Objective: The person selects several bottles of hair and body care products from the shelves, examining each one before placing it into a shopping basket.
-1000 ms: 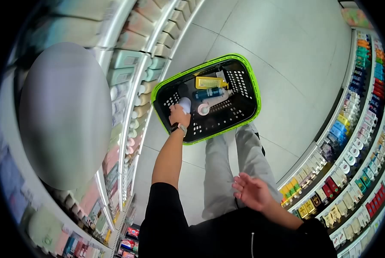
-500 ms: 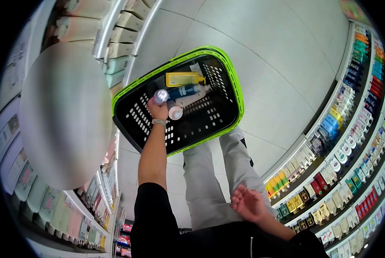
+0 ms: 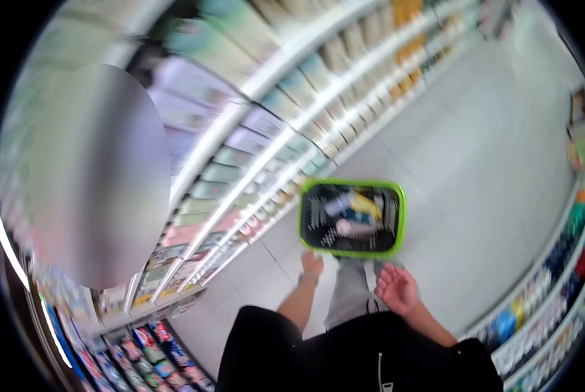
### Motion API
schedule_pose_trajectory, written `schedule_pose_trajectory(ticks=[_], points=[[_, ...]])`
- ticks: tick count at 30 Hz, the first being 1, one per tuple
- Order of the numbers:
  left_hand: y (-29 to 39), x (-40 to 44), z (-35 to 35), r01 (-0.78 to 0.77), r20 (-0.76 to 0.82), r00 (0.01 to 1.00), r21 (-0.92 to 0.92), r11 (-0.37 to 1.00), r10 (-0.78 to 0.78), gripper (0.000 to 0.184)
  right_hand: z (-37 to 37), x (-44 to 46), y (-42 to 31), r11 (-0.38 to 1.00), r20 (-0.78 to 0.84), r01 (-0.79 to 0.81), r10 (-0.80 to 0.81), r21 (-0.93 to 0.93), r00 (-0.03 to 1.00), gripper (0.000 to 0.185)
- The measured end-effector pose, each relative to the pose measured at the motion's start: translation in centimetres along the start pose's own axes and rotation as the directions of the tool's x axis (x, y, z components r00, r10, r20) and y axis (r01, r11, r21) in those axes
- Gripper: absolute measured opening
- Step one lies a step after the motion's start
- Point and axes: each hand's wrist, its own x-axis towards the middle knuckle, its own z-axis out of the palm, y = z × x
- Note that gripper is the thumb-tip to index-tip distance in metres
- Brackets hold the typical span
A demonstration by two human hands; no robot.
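Note:
A black shopping basket [image 3: 318, 243] with a lime-green rim stands in front of my legs. Inside lie a pale lilac bottle [image 3: 337, 205], a yellow pump bottle [image 3: 367, 205], a dark blue bottle [image 3: 354, 216] and a pinkish-white bottle [image 3: 344, 227], all blurred. My left hand [image 3: 312, 263], with a band at the wrist, hangs just below the basket's near left corner. It appears to hold nothing, its fingers loosely apart; whether it touches the rim I cannot tell. My right hand [image 3: 397, 289] is raised before my body, palm up and holding nothing, fingers slightly curled and apart.
Tall white shelves [image 3: 286, 140] packed with boxes and bottles run along the left. More product shelves [image 3: 534, 313] curve along the right. Grey tiled floor [image 3: 449, 189] lies between them. A large smooth blurred oval [image 3: 103, 176] covers part of the left side.
My left hand has let go of the lilac bottle inside the basket and come out toward me. The view has swung left and higher, so the basket looks smaller. My right hand stays raised.

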Motion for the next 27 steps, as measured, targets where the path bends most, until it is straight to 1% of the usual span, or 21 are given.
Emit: schedule_pose_trajectory(ticks=[1,2,3,5,7,8,9,10,11,12,13,14,15,16,17,19,20,21,22,23,27], points=[[-0.7,-1.9,0.0,0.002,-0.051,0.999,0.139,0.99,0.005,0.051,1.1,-0.2,-0.5,0.999,0.023,-0.025,0.025,-0.027,0.999,0.024],[-0.1,-4.5,-1.0,0.038,-0.123,0.991,-0.066,0.997,-0.046,0.048,2.5,-0.3,-0.9,0.996,0.06,-0.048,0.053,-0.075,0.997,0.023],[-0.3,-5.2,-2.0,0.119,0.005,0.993,0.007,0.993,-0.119,0.047,3.6,-0.3,-1.0,0.991,0.087,-0.066,0.076,-0.115,0.993,0.023],[-1.1,-8.9,-1.7,0.131,-0.125,0.979,-0.234,0.963,-0.163,0.038,6.1,0.2,-1.1,0.978,0.125,-0.099,0.123,-0.185,0.985,0.023],[-4.6,-9.3,-0.1,0.505,0.308,0.861,-0.603,0.618,-0.404,0.029,8.0,0.7,-0.3,0.96,0.119,-0.144,0.177,-0.242,0.977,0.024],[-3.0,-11.7,-1.6,0.574,0.392,0.816,-0.638,0.514,-0.425,0.021,9.0,0.8,0.3,0.937,0.141,-0.144,0.197,-0.318,0.97,0.023],[-2.9,-13.4,-2.2,0.559,0.454,0.825,-0.577,0.595,-0.335,0.018,9.5,0.9,0.8,0.919,0.16,-0.161,0.231,-0.361,0.96,0.022],[-3.5,-14.8,-2.3,0.483,0.466,0.85,-0.507,0.714,-0.245,0.015,10.0,0.9,1.6,0.909,0.166,-0.179,0.256,-0.377,0.952,0.022],[-5.6,-15.8,-1.0,0.22,0.442,0.895,-0.306,0.926,-0.067,0.013,10.2,0.7,2.5,0.899,0.167,-0.197,0.28,-0.392,0.945,0.021],[-7.2,-17.0,0.5,-0.077,0.427,0.899,-0.065,0.995,0.098,0.013,10.4,0.4,3.4,0.886,0.164,-0.234,0.32,-0.402,0.933,0.022],[-8.8,-18.5,2.6,-0.2,0.426,0.888,0.024,0.98,0.171,0.014,10.4,0.1,4.1,0.874,0.165,-0.261,0.352,-0.409,0.921,0.023],[-8.0,-20.7,2.5,-0.047,0.411,0.908,-0.096,0.994,0.082,0.016,9.4,0.6,4.4,0.845,0.187,-0.327,0.434,-0.424,0.881,0.025],[-7.3,-22.7,2.4,0.254,0.426,0.901,-0.372,0.893,-0.079,0.018,9.2,-0.3,5.0,0.825,0.128,-0.348,0.443,-0.445,0.888,0.026],[-6.7,-24.6,2.8,0.529,0.487,0.838,-0.613,0.587,-0.246,0.021,9.2,-1.0,5.7,0.808,0.075,-0.364,0.445,-0.464,0.892,0.028],[-6.6,-26.5,3.9,0.614,0.542,0.789,-0.685,0.393,-0.289,0.023,9.1,-1.7,6.2,0.791,0.022,-0.381,0.444,-0.479,0.896,0.029],[-7.7,-29.9,6.8,0.684,0.631,0.728,-0.652,0.326,-0.266,0.029,8.8,-3.0,6.3,0.786,-0.002,-0.373,0.428,-0.494,0.904,0.034],[-7.7,-31.3,7.4,0.52,0.66,0.74,-0.433,0.736,-0.134,0.026,8.6,-3.6,6.2,0.79,0.006,-0.361,0.418,-0.496,0.908,0.035],[-7.5,-32.8,8.0,-0.026,0.676,0.737,0.023,0.999,0.003,0.024,8.2,-4.3,6.1,0.797,0.014,-0.347,0.407,-0.494,0.913,0.037],[-7.4,-34.2,8.5,-0.426,0.679,0.721,0.277,0.861,0.138,0.023,7.7,-5.0,5.8,0.814,0.03,-0.314,0.375,-0.489,0.927,0.039],[-7.3,-35.7,9.1,-0.43,0.686,0.714,0.266,0.863,0.144,0.023,7.1,-5.9,5.5,0.833,0.033,-0.29,0.345,-0.471,0.938,0.04],[-6.1,-38.1,10.1,-0.124,0.666,0.746,0.163,0.979,-0.016,0.021,5.1,-9.4,4.2,0.878,0.023,-0.193,0.226,-0.438,0.974,0.045]])
